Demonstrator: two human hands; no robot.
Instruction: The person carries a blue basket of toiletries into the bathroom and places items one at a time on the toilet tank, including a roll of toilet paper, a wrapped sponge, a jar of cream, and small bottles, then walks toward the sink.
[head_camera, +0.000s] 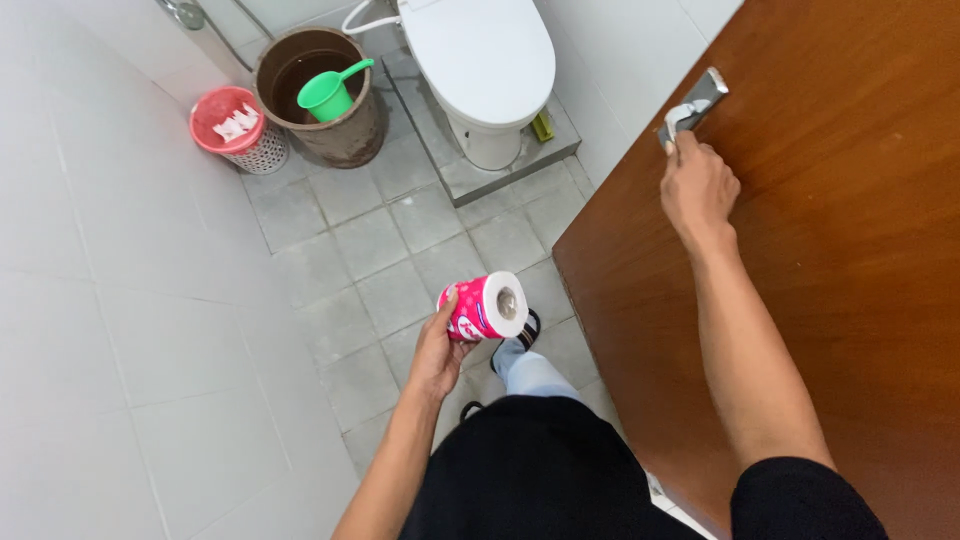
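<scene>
My left hand (437, 352) is closed around a toilet paper roll (484, 306) in pink wrapping, held over the grey tiled floor (370, 240). My right hand (697, 187) grips the metal door handle (692, 105) on the brown wooden door (830, 300), up and well apart from the roll. Beyond the roll stands a white toilet (488, 60).

Toilet (480, 60) tank cut off; door handle (695, 105) partly hidden.

White toilet (490, 60), brown bucket (335, 125), pink basket (240, 135).
</scene>
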